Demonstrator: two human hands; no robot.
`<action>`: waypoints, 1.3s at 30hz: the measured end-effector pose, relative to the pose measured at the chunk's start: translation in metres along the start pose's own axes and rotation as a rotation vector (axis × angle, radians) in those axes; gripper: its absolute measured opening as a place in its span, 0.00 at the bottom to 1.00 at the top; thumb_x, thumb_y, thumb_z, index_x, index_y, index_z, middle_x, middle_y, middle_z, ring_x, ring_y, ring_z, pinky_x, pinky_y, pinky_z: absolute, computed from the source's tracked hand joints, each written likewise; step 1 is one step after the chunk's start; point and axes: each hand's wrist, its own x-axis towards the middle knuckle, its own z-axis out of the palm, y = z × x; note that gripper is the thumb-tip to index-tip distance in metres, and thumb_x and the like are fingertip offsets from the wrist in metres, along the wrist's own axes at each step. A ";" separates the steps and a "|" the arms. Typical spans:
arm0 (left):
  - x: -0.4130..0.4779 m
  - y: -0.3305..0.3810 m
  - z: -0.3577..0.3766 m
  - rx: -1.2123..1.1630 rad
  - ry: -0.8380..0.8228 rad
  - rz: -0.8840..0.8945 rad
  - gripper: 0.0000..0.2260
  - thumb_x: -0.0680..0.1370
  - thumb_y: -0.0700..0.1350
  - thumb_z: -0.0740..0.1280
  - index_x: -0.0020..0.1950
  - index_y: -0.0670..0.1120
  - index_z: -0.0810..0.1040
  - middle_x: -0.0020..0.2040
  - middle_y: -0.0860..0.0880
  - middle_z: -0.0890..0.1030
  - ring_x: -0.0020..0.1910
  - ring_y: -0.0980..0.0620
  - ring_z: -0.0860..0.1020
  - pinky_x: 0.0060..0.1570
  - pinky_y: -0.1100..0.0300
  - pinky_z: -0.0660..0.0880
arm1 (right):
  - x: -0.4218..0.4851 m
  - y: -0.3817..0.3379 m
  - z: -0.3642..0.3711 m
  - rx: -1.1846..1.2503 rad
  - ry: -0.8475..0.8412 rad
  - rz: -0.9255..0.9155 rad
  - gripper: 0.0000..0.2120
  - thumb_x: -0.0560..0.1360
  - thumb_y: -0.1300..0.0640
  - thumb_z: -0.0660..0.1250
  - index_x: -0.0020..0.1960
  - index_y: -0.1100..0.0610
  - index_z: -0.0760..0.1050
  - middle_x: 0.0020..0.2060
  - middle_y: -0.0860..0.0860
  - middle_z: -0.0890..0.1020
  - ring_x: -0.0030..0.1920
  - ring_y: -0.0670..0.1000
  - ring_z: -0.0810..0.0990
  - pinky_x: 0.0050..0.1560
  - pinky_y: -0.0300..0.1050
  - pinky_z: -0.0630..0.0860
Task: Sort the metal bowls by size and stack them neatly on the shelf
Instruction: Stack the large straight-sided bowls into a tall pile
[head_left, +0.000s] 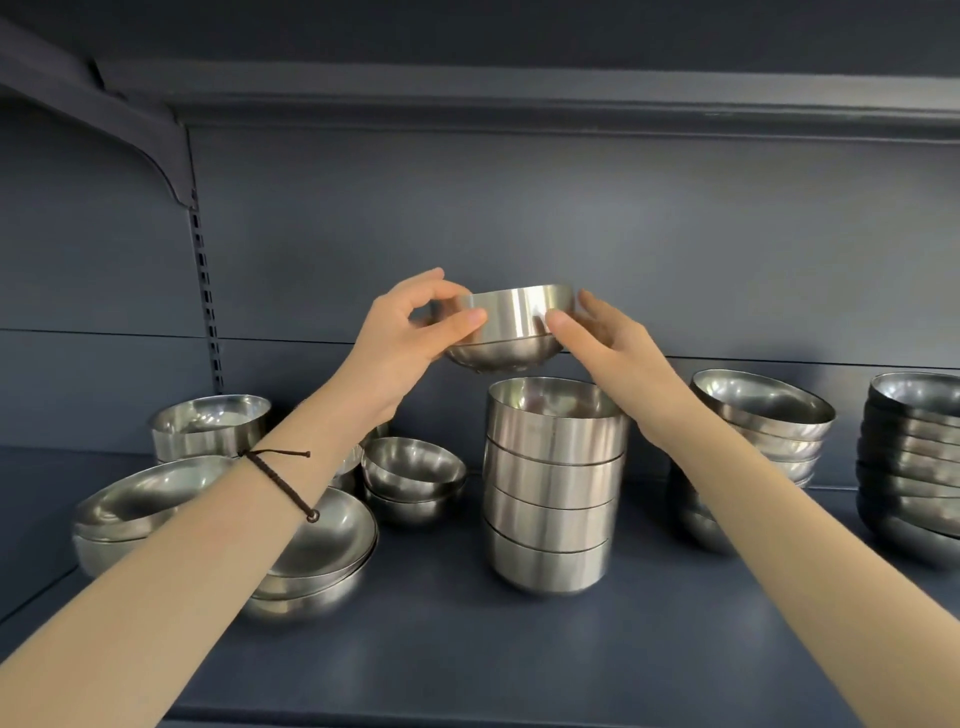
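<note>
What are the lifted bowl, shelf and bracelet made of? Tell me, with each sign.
The lifted bowl: likely stainless steel, brushed, with bright vertical glare streaks.
The shelf: probably painted metal, matte dark blue-grey, barely any glare.
The bracelet: seemingly braided dark cord with a bead.

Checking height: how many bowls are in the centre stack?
4 in the centre stack: one on the shelf, two nested above, top one below the held bowl between left hand and right hand. Others may hide inside.

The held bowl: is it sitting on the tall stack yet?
No: the left hand and right hand hold the bowl in the air, clear above the tall stack.
</note>
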 end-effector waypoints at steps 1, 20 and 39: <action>0.000 0.002 0.003 0.001 -0.006 0.002 0.04 0.76 0.42 0.72 0.45 0.52 0.81 0.68 0.53 0.72 0.66 0.65 0.71 0.62 0.48 0.77 | 0.001 0.001 0.001 -0.021 -0.002 -0.012 0.22 0.76 0.41 0.66 0.68 0.48 0.73 0.61 0.42 0.80 0.64 0.43 0.76 0.61 0.38 0.70; -0.023 -0.019 0.045 0.024 -0.052 -0.102 0.25 0.70 0.60 0.75 0.59 0.45 0.80 0.56 0.53 0.83 0.61 0.57 0.78 0.67 0.53 0.72 | -0.035 0.031 -0.025 0.074 0.123 -0.058 0.27 0.67 0.36 0.73 0.63 0.43 0.74 0.59 0.42 0.82 0.63 0.43 0.78 0.69 0.51 0.72; -0.067 -0.045 0.072 -0.129 -0.022 -0.247 0.46 0.66 0.72 0.68 0.78 0.62 0.50 0.78 0.61 0.58 0.76 0.60 0.59 0.74 0.57 0.59 | -0.067 0.058 0.002 0.228 0.081 0.064 0.42 0.71 0.35 0.68 0.79 0.43 0.53 0.74 0.39 0.67 0.73 0.38 0.65 0.76 0.48 0.61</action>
